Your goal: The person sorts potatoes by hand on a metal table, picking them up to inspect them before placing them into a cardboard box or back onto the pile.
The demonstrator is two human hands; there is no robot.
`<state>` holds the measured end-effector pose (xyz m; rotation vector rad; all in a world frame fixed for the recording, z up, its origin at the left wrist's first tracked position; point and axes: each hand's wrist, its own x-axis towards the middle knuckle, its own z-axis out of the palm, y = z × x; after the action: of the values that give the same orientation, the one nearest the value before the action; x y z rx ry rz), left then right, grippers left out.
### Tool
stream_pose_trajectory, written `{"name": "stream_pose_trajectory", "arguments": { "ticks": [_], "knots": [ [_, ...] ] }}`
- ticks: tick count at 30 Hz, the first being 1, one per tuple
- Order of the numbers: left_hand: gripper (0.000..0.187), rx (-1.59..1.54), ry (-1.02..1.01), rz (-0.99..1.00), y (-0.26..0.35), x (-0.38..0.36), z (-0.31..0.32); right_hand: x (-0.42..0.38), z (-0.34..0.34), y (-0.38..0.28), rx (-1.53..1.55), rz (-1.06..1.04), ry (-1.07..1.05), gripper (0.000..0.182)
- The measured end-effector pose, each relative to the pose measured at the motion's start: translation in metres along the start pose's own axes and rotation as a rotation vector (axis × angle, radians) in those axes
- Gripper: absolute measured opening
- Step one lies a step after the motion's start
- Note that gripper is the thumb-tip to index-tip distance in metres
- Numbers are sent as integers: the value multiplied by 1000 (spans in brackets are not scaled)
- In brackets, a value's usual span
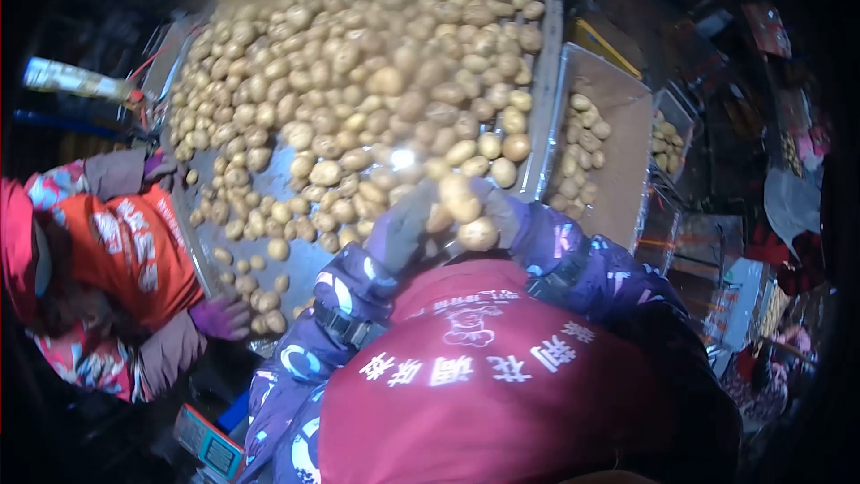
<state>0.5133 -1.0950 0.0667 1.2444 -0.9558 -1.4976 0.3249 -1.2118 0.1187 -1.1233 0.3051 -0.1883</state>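
Observation:
A large heap of potatoes covers the sorting table in front of me. My left hand, in a dark greyish-purple glove, curls round the left side of a small cluster of potatoes close to my chest. From the other side my right hand, gloved too, closes on the same cluster. One potato sits low between the two hands, nearest my red apron. The fingertips are blurred and partly hidden by the potatoes.
To the left a co-worker in an orange apron rests a purple-gloved hand by the table edge. On the right stands a box with potatoes in it, with another container beyond. A device with a screen lies lower left.

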Motion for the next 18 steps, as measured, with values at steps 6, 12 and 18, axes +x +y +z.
{"name": "stream_pose_trajectory", "arguments": {
  "ticks": [6,12,18],
  "knots": [
    [66,-32,-30,-40,37,5,14,-55,-54,34,-58,-60,262,41],
    [42,826,58,371,-49,-28,-62,-190,-152,41,-681,36,826,41],
    [31,1113,272,291,-56,-99,-84,-140,-121,22,-382,63,902,42]
  ]
}}
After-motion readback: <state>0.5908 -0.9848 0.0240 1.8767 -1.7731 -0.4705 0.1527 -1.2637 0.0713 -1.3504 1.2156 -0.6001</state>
